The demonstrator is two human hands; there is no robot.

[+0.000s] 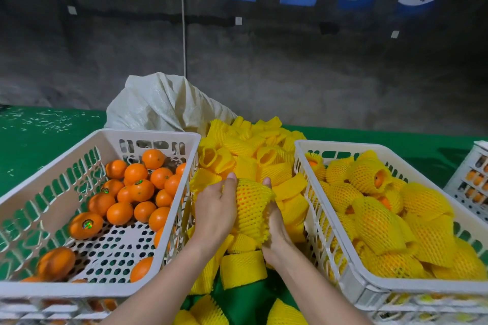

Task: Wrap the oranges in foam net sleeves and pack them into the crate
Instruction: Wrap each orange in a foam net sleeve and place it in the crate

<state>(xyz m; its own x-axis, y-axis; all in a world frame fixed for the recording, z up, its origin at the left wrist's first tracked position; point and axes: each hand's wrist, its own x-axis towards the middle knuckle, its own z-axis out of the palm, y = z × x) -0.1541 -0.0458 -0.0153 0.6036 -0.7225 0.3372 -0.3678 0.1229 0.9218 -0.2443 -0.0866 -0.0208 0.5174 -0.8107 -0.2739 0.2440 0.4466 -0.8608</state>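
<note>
grip: left hand (215, 210) and right hand (274, 224) closed around one orange (252, 206), already inside a foam net sleeve (253, 227) | left of grip: crate of bare oranges (169, 229), many left | right of grip: packing crate (340, 253), mostly full with wrapped ones | behind and under grip: pile of empty sleeves (253, 148)

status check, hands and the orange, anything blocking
Left hand and right hand both on sleeved orange. Held over sleeve pile. Right crate open, nothing blocking.
</note>
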